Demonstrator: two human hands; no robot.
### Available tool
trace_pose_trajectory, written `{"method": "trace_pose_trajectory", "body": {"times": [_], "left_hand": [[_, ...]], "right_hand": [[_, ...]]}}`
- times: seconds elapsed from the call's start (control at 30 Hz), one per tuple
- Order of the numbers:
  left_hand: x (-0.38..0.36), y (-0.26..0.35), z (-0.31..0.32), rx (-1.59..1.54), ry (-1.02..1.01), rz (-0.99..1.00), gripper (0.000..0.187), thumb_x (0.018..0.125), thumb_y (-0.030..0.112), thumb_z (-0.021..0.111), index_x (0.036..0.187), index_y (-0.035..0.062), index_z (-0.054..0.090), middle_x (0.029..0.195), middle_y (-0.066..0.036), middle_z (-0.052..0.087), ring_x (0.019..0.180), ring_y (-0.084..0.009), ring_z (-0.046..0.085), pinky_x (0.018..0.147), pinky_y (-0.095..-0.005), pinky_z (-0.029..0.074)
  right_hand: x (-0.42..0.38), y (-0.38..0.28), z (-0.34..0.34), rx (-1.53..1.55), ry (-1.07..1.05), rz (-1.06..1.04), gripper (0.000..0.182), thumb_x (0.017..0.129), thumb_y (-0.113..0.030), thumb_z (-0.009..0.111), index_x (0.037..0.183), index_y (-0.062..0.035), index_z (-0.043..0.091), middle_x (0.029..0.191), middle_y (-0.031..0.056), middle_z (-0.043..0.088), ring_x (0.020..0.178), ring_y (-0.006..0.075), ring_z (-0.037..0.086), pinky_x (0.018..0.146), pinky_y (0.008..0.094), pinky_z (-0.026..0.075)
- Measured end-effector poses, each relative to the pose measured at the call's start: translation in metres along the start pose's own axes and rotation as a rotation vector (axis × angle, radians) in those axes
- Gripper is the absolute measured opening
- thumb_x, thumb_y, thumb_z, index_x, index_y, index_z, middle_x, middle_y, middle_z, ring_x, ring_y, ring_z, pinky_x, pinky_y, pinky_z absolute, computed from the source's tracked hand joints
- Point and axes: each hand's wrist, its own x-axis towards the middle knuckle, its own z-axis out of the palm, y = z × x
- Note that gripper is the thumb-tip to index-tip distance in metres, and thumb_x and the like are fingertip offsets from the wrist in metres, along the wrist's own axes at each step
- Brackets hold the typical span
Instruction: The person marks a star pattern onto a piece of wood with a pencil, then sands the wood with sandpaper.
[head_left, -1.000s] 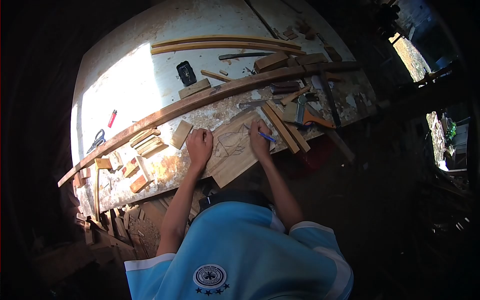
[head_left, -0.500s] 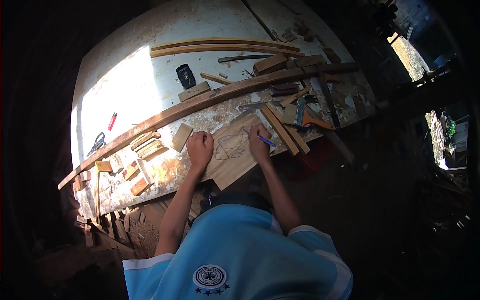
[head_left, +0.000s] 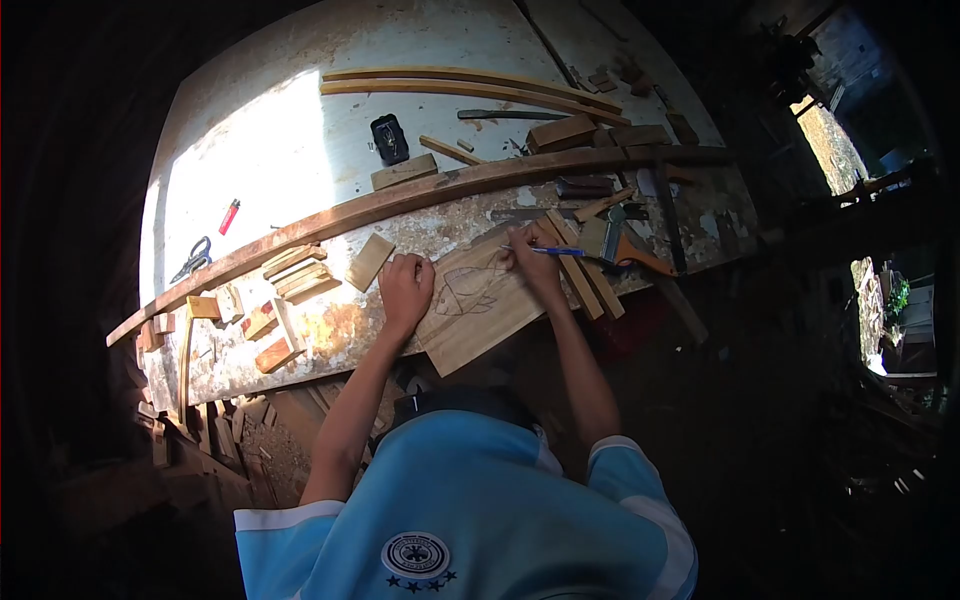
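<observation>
A flat wooden board (head_left: 482, 338) lies at the bench's near edge, its lower corner jutting over the side. Pencil-like lines on it form a fish drawing (head_left: 462, 293). My left hand (head_left: 406, 294) rests on the board's left margin with slightly bent fingers, pressing it down and gripping nothing. At the upper right of the board, my right hand (head_left: 535, 264) pinches a blue pen (head_left: 562, 251), its tip pointing left near the fish's tail end. A small wooden block (head_left: 370, 262) lies just left of my left hand.
A long curved beam (head_left: 400, 201) spans the workbench (head_left: 230, 90). Two wooden strips (head_left: 590, 285) and an orange-handled tool (head_left: 643, 258) lie right of the board. Wood offcuts (head_left: 300, 272), scissors (head_left: 193, 260) and a red lighter (head_left: 229, 217) are at left.
My right hand has moved up along the board and turned, so the pen now lies nearly level. The left hand stays on the board's left side; the whole view has shifted slightly.
</observation>
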Motion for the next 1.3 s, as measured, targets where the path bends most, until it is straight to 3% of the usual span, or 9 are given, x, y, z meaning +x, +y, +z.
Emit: {"method": "trace_pose_trajectory", "body": {"times": [0.1,0.2,0.4,0.5,0.7,0.8,0.9,1.0,1.3], "left_hand": [[0.002,0.0,-0.001,0.004,0.008,-0.002,0.016,0.084,0.021,0.06,0.079,0.0062,0.061,0.077,-0.009,0.057,0.077,-0.0289,0.053,0.072,-0.0401,0.039],[-0.001,0.0,0.0,0.0,0.022,-0.009,0.016,0.083,0.021,0.06,0.078,0.0061,0.061,0.077,-0.009,0.057,0.077,-0.0289,0.053,0.072,-0.0399,0.039],[-0.001,0.0,0.0,-0.002,0.022,-0.015,0.016,0.083,0.021,0.061,0.077,0.0059,0.061,0.077,-0.009,0.057,0.077,-0.0288,0.053,0.071,-0.0395,0.039],[0.001,0.001,-0.001,-0.007,0.039,-0.002,0.017,0.083,0.021,0.06,0.077,0.0053,0.061,0.075,-0.01,0.056,0.076,-0.0295,0.053,0.07,-0.0404,0.039],[0.002,0.002,-0.001,0.002,0.046,0.006,0.017,0.083,0.021,0.06,0.077,0.0045,0.06,0.073,-0.011,0.056,0.074,-0.0304,0.053,0.069,-0.041,0.039],[0.001,0.0,0.0,0.008,0.04,0.004,0.017,0.082,0.02,0.06,0.076,0.0049,0.061,0.074,-0.01,0.056,0.075,-0.0297,0.053,0.07,-0.0406,0.039],[0.002,0.003,-0.001,-0.019,0.063,0.018,0.019,0.083,0.021,0.059,0.076,0.003,0.06,0.072,-0.013,0.056,0.071,-0.0317,0.053,0.067,-0.0424,0.04],[0.002,0.001,-0.001,-0.019,0.063,0.021,0.019,0.083,0.021,0.06,0.076,0.0028,0.06,0.071,-0.013,0.056,0.07,-0.0318,0.054,0.066,-0.0427,0.04],[0.001,0.002,0.001,-0.018,0.075,0.032,0.02,0.083,0.021,0.06,0.076,0.0027,0.06,0.072,-0.014,0.056,0.071,-0.0322,0.054,0.066,-0.0426,0.04]], "right_hand": [[0.009,0.021,-0.003,-0.295,0.099,-0.325,0.027,0.084,-0.008,0.059,0.063,-0.0014,0.044,0.057,0.0035,0.044,0.056,0.0104,0.046,0.054,0.0291,0.038],[0.008,0.021,-0.001,-0.283,0.088,-0.412,0.028,0.082,-0.007,0.058,0.06,-0.0002,0.041,0.057,0.0053,0.042,0.054,0.0118,0.039,0.052,0.033,0.034],[0.005,0.018,-0.002,-0.358,0.01,-0.4,0.026,0.081,-0.005,0.056,0.062,0.0004,0.039,0.058,0.0056,0.041,0.056,0.0116,0.039,0.052,0.0328,0.033],[0.005,0.016,0.0,-0.32,0.012,-0.396,0.032,0.085,-0.006,0.055,0.062,-0.0023,0.032,0.059,0.0003,0.032,0.058,0.0072,0.032,0.051,0.0292,0.029],[0.007,0.021,-0.003,-0.32,-0.01,-0.375,0.026,0.079,-0.002,0.055,0.063,0.0012,0.036,0.058,0.0059,0.035,0.055,0.0132,0.035,0.052,0.0327,0.032],[0.008,0.018,0.0,-0.322,0.014,-0.488,0.027,0.08,-0.002,0.055,0.063,0.0014,0.035,0.059,0.006,0.034,0.055,0.0136,0.035,0.052,0.0329,0.031],[0.007,0.02,-0.005,-0.326,-0.057,-0.378,0.027,0.081,-0.002,0.055,0.063,0.0013,0.035,0.059,0.0064,0.035,0.055,0.0138,0.035,0.052,0.0334,0.032],[0.008,0.017,-0.001,-0.369,0.03,-0.492,0.026,0.08,-0.002,0.055,0.063,0.0011,0.035,0.059,0.0064,0.036,0.055,0.0132,0.035,0.052,0.0335,0.031],[0.006,0.024,-0.003,-0.367,0.013,-0.406,0.029,0.083,-0.006,0.057,0.062,0.0011,0.036,0.058,0.0069,0.037,0.054,0.0133,0.035,0.051,0.0329,0.032]]}}
